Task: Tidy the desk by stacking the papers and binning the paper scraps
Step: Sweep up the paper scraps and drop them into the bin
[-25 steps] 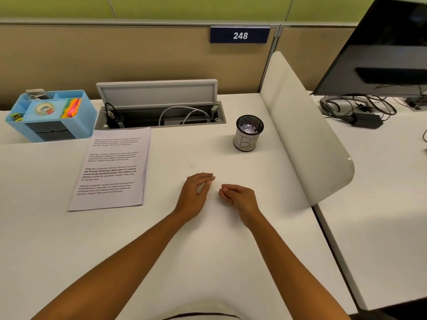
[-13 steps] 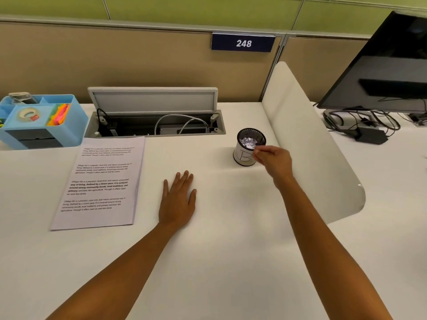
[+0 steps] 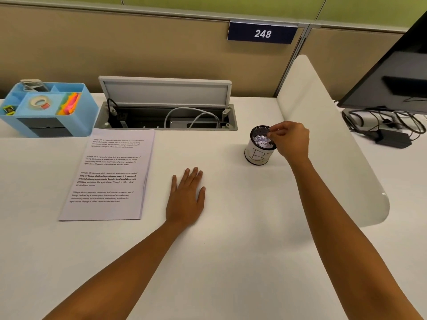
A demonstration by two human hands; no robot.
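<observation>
The right hand [image 3: 290,140] hovers over the little bin [image 3: 260,146], fingers pinched together; I cannot tell if a scrap is inside. Best to let go right above the bin's mouth. The left hand [image 3: 186,197] lies flat on the tabletop [image 3: 231,262], left of the bin. The papers [image 3: 111,174] sit stacked further left.

Right hand [image 3: 290,140] fingertips over bin [image 3: 258,155]; pinched scrap possibly hidden

Bright even overhead light, soft shadows, slight blur, wide-angle edge distortion.
</observation>
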